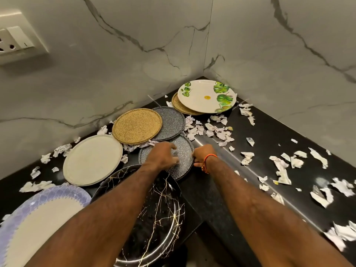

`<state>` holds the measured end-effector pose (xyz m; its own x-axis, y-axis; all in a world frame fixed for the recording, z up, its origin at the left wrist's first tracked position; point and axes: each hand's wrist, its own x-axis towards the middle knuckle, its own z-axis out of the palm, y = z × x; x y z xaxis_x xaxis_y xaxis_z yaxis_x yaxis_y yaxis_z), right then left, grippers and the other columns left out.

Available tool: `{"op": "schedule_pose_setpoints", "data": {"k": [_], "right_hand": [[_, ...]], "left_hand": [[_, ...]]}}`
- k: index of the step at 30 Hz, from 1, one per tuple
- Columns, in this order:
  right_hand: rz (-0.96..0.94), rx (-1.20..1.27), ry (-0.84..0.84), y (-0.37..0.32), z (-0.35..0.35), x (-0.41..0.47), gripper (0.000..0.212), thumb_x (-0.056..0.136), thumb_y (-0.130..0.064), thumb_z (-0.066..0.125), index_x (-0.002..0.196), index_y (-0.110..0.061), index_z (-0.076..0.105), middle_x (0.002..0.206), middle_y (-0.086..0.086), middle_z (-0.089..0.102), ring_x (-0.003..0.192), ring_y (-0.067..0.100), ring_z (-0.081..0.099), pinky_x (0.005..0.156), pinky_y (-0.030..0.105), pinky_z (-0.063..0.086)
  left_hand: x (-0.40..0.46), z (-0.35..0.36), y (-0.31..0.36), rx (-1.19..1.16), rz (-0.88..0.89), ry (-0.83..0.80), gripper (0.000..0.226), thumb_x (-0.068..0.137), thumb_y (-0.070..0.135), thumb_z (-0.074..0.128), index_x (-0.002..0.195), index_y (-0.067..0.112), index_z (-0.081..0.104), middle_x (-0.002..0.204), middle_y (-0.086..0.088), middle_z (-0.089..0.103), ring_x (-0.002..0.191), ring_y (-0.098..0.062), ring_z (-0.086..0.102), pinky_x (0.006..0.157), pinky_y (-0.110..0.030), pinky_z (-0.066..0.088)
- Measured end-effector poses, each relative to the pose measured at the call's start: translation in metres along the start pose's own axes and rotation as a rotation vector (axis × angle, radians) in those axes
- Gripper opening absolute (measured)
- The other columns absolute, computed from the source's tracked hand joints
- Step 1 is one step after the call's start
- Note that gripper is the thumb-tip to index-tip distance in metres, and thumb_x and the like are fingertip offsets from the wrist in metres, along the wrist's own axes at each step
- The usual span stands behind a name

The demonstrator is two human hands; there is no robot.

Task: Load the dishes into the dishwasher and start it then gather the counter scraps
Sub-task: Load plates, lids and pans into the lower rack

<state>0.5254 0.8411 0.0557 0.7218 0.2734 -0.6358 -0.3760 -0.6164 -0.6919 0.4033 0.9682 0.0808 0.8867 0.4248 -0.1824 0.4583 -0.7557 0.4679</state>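
Both hands are working on the grey speckled plate [181, 151] on the black counter [269, 132]: the left hand [163, 156] is lying on top of it, the right hand [201, 154] is gripping its edge. Other plates are sitting around: a gold one [136, 126], a cream one [92, 159], a leaf-print one [206, 96]. Torn paper scraps [215, 130] are lying everywhere.

Lavender-rimmed plate [28, 212] cut off by left and bottom edges. Left forearm [107, 207] hides part of black marbled plate [161, 214]. Second gold plate [176, 105] mostly under leaf-print plate [204, 95]. Wall socket [17, 39] clipped at left.
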Motion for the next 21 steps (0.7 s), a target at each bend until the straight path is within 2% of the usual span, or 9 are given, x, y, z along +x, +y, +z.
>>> {"op": "schedule_pose_setpoints", "data": {"k": [2, 3, 5, 6, 8, 12, 16, 18, 21], "right_hand": [[0.017, 0.074, 0.085, 0.001, -0.01, 0.002, 0.014, 0.091, -0.004, 0.062, 0.101, 0.004, 0.068, 0.075, 0.013, 0.068, 0.058, 0.02, 0.064, 0.07, 0.04, 0.063], [0.015, 0.102, 0.126, 0.002, -0.017, 0.004, 0.018, 0.093, -0.006, 0.06, 0.107, 0.005, 0.065, 0.074, 0.013, 0.069, 0.059, 0.022, 0.066, 0.07, 0.041, 0.063], [0.003, 0.096, 0.149, 0.003, -0.037, 0.001, 0.028, 0.096, -0.009, 0.055, 0.124, -0.004, 0.058, 0.073, 0.011, 0.068, 0.061, 0.025, 0.068, 0.053, 0.033, 0.061], [0.021, 0.041, 0.121, 0.004, -0.043, -0.001, 0.027, 0.098, -0.011, 0.052, 0.124, -0.006, 0.058, 0.073, 0.009, 0.067, 0.061, 0.024, 0.067, 0.043, 0.028, 0.056], [0.037, -0.109, 0.11, 0.009, -0.043, -0.005, 0.023, 0.099, -0.016, 0.05, 0.11, -0.003, 0.065, 0.071, 0.007, 0.067, 0.057, 0.023, 0.063, 0.037, 0.023, 0.047], [-0.036, -0.229, 0.091, 0.012, -0.008, -0.014, 0.022, 0.091, -0.023, 0.07, 0.093, -0.002, 0.073, 0.071, 0.007, 0.068, 0.055, 0.02, 0.059, 0.048, 0.024, 0.044], [-0.052, -0.241, 0.19, 0.006, 0.008, -0.019, 0.018, 0.085, -0.014, 0.073, 0.096, 0.0, 0.069, 0.077, 0.005, 0.065, 0.067, 0.02, 0.06, 0.041, 0.02, 0.034], [0.006, -0.206, 0.209, 0.002, 0.01, -0.015, 0.02, 0.082, -0.016, 0.075, 0.094, -0.001, 0.069, 0.076, 0.006, 0.066, 0.064, 0.021, 0.062, 0.044, 0.024, 0.047], [0.061, -0.085, 0.274, -0.001, 0.0, -0.007, 0.033, 0.076, -0.029, 0.079, 0.093, -0.003, 0.07, 0.08, 0.008, 0.07, 0.071, 0.025, 0.069, 0.068, 0.041, 0.063]], "left_hand": [[0.005, 0.003, 0.011, -0.052, 0.021, 0.032, 0.052, 0.085, 0.033, 0.079, 0.131, 0.017, 0.061, 0.14, -0.007, 0.061, 0.128, -0.022, 0.057, 0.113, -0.043, 0.044], [0.008, 0.004, 0.016, -0.091, 0.024, 0.035, 0.052, 0.085, 0.032, 0.08, 0.131, 0.017, 0.061, 0.138, -0.007, 0.062, 0.126, -0.022, 0.059, 0.112, -0.042, 0.045], [0.011, 0.007, 0.025, -0.15, 0.032, 0.011, 0.052, 0.085, 0.031, 0.081, 0.131, 0.016, 0.061, 0.133, -0.009, 0.065, 0.118, -0.022, 0.063, 0.106, -0.04, 0.05], [0.011, 0.01, 0.028, -0.15, 0.049, -0.011, 0.052, 0.085, 0.029, 0.081, 0.13, 0.015, 0.061, 0.133, -0.009, 0.064, 0.118, -0.022, 0.063, 0.106, -0.039, 0.051], [0.009, 0.017, 0.033, -0.114, 0.088, -0.041, 0.051, 0.085, 0.028, 0.08, 0.13, 0.013, 0.061, 0.135, -0.009, 0.063, 0.121, -0.022, 0.061, 0.107, -0.038, 0.049], [0.004, 0.023, 0.026, -0.109, 0.106, -0.036, 0.049, 0.087, 0.023, 0.079, 0.132, 0.014, 0.062, 0.134, -0.008, 0.065, 0.121, -0.022, 0.062, 0.108, -0.037, 0.049], [0.002, 0.014, 0.01, -0.167, 0.103, 0.004, 0.047, 0.09, 0.011, 0.073, 0.135, 0.017, 0.061, 0.128, -0.008, 0.067, 0.109, -0.019, 0.065, 0.096, -0.021, 0.048], [0.002, 0.01, 0.002, -0.217, 0.11, 0.017, 0.046, 0.091, 0.012, 0.072, 0.136, 0.017, 0.061, 0.133, -0.007, 0.065, 0.116, -0.02, 0.064, 0.099, -0.023, 0.048], [0.004, 0.005, -0.006, -0.296, 0.11, 0.045, 0.046, 0.09, 0.019, 0.075, 0.133, 0.018, 0.063, 0.135, -0.003, 0.065, 0.117, -0.015, 0.063, 0.106, -0.034, 0.051]]}}
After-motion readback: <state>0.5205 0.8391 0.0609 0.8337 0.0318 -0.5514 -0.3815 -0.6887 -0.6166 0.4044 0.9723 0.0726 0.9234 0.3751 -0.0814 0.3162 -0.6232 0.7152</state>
